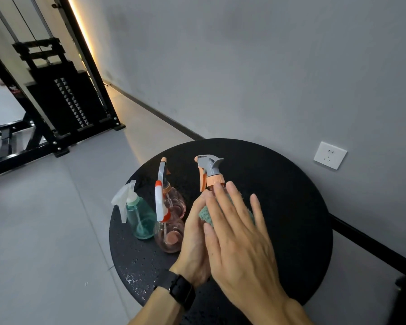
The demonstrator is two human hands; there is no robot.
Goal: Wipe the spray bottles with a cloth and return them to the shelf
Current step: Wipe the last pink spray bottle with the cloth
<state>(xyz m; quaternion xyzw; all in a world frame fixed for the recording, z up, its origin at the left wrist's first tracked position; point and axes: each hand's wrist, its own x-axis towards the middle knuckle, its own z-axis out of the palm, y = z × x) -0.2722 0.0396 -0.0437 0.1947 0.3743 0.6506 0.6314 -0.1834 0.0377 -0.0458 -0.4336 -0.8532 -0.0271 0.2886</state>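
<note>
A spray bottle with a grey and orange trigger head (210, 171) is held just above a round black table (291, 207); the left hand (195, 240) seems to grip its hidden body, while the right hand (234, 231), fingers straight, presses a teal cloth (205, 213) against it. To wipe well, turn the bottle under the cloth and keep the grip firm. A teal bottle (138, 216) and two pink bottles (171, 221) stand just left, before a grey wall with a socket (330, 155) and a black weight machine (56, 95)

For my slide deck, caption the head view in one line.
Both hands wipe a grey-and-orange-topped spray bottle with a teal cloth over a round black table.
</note>
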